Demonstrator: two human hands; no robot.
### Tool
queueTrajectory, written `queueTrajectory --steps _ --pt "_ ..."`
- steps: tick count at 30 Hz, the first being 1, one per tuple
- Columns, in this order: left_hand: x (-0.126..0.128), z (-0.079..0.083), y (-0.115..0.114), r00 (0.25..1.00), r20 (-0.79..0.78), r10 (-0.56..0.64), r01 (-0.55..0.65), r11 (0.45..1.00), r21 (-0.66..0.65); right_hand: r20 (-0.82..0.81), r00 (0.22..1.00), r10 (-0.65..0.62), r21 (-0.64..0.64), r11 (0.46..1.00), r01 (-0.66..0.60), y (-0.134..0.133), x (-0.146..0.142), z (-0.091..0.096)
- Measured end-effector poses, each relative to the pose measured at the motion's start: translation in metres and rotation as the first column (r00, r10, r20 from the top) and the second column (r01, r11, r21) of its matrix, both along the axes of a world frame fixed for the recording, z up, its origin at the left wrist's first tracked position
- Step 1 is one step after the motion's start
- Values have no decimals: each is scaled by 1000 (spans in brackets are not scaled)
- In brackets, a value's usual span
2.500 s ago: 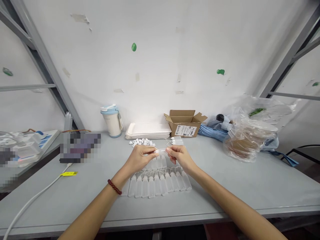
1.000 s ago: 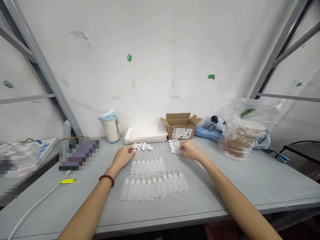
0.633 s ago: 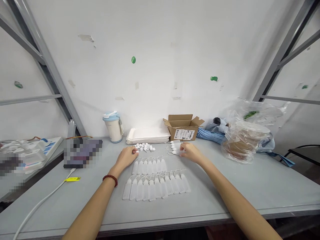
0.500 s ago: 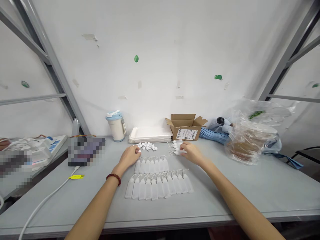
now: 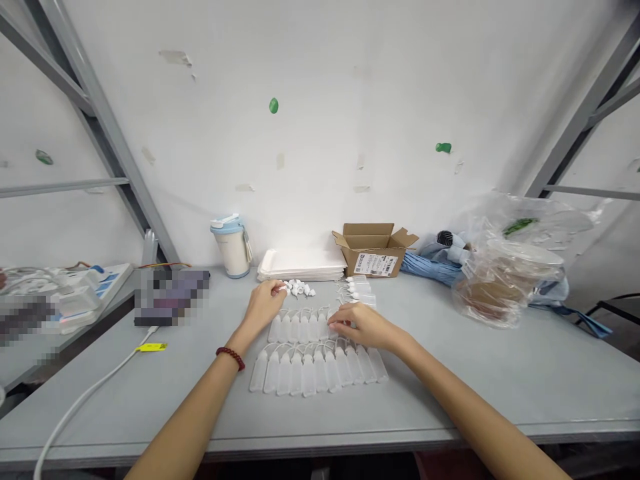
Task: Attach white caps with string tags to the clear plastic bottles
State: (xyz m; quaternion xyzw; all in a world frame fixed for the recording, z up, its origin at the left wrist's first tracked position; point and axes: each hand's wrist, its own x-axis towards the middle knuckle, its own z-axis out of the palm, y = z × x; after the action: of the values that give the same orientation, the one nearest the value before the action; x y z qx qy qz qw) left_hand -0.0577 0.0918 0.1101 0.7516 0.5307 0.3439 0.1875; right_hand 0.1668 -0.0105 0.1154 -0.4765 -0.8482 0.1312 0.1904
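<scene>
Viewing from my remote post: left hand point(image 5: 266, 303) sits at the left edge of a pile of small white pieces point(image 5: 299, 288), centre of frame. Its thumb and index fingers nearly meet there; I cannot tell whether they pinch a piece. Right hand point(image 5: 364, 325) reaches in from lower right, fingers bent and close together over the right end of the upper row of translucent bottles point(image 5: 296, 328); I cannot tell if one is gripped. Longer lower row of bottles point(image 5: 303, 373) lies just below on the grey table point(image 5: 450, 393). I note more bottles point(image 5: 361, 283) beyond the right hand, near an open cardboard box point(image 5: 374, 260), right of centre.
</scene>
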Motion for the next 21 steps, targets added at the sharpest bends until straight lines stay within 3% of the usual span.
queueTrajectory --steps 4,7,12,17,21 --pt "0 -1 2 995 104 -3 6 1000 -31 35 999 -6 -32 999 7 0 0 0" --pt "3 0 -1 967 252 -44 78 989 -126 80 996 -35 -59 997 40 0 -1 1" --pt "11 7 -14 854 518 -57 253 914 -316 161 972 -169 26 986 167 2 1 -4" --pt "14 12 -21 731 667 -145 446 841 -306 82 973 -216 130 970 205 3 2 -9" --pt "16 10 -23 679 718 -154 506 807 -304 3 981 -194 204 960 189 1 -4 -6"
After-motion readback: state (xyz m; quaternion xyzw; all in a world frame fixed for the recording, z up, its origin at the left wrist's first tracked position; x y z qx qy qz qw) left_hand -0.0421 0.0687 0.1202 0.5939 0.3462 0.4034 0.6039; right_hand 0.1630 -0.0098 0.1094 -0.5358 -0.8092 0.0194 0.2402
